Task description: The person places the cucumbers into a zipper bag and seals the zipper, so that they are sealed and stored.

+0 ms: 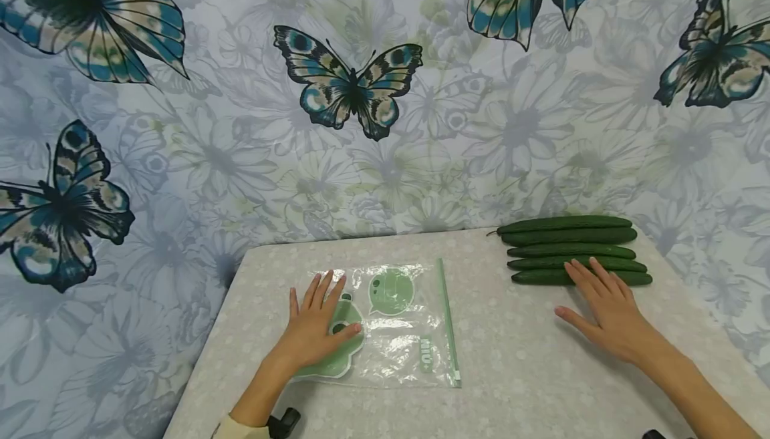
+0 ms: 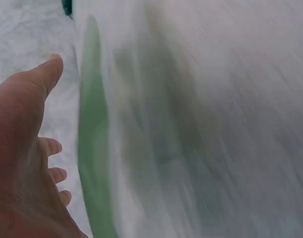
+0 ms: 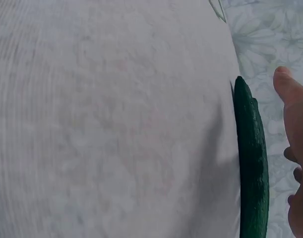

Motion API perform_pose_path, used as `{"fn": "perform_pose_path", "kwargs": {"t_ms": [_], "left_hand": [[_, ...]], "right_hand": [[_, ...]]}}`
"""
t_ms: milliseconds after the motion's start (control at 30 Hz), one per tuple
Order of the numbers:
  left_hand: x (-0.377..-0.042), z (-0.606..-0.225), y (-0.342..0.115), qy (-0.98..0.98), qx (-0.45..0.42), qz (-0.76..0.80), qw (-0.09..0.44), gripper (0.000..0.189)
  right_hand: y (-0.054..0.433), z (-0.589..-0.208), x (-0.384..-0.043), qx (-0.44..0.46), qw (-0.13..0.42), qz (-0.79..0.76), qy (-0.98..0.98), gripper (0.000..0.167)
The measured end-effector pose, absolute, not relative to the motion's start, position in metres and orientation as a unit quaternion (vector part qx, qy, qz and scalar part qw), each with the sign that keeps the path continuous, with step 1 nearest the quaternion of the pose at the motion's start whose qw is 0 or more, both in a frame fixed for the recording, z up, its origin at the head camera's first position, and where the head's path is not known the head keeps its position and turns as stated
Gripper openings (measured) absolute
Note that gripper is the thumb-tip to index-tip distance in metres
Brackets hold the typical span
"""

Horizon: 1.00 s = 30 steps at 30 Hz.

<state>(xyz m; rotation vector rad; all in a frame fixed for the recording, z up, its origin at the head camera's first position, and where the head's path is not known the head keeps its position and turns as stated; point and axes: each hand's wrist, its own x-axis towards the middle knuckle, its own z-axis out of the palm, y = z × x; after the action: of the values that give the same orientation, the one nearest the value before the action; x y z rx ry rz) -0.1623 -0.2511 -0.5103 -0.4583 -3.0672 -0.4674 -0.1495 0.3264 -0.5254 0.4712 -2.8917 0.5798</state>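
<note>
A clear plastic zip bag [image 1: 394,339] with green cartoon prints lies flat on the table, its green slider strip [image 1: 448,325] toward the right. Over the bag's left part my left hand [image 1: 314,332] is spread, fingers straight and pointing away from me. Several long dark green cucumbers [image 1: 565,235] lie side by side at the table's back right. My right hand [image 1: 619,319] reaches to the nearest ones, its straight fingertips overlapping them in the head view. In the right wrist view, a cucumber [image 3: 253,163] shows beside that hand. The left wrist view is blurred, with a green print [image 2: 94,148] beside the thumb.
A pale patterned cloth covers the table [image 1: 499,359]. Directly behind it stands a wall [image 1: 421,178] with floral and butterfly patterns. A dark wrist strap piece [image 1: 284,423] sits at the left wrist.
</note>
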Motion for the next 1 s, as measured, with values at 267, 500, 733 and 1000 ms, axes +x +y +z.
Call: {"fn": "perform_pose_path", "kwargs": {"t_ms": [267,500,733,1000], "left_hand": [[-0.173,-0.511,-0.209,-0.966,-0.197,-0.168,-0.021,0.104],[-0.178,-0.516,-0.177,-0.951,-0.242,-0.191,-0.024,0.096],[-0.181,-0.518,-0.152,-0.941,-0.270,-0.204,-0.011,0.084],[-0.185,-0.516,-0.124,-0.940,-0.280,-0.196,-0.007,0.077]], "right_hand": [[0.304,-0.527,-0.159,0.188,0.080,0.238,-0.949,0.084],[0.285,-0.529,-0.167,0.208,0.100,0.258,-0.938,0.077],[0.264,-0.533,-0.175,0.237,0.115,0.259,-0.929,0.080],[0.243,-0.537,-0.182,0.256,0.110,0.267,-0.923,0.075]]}}
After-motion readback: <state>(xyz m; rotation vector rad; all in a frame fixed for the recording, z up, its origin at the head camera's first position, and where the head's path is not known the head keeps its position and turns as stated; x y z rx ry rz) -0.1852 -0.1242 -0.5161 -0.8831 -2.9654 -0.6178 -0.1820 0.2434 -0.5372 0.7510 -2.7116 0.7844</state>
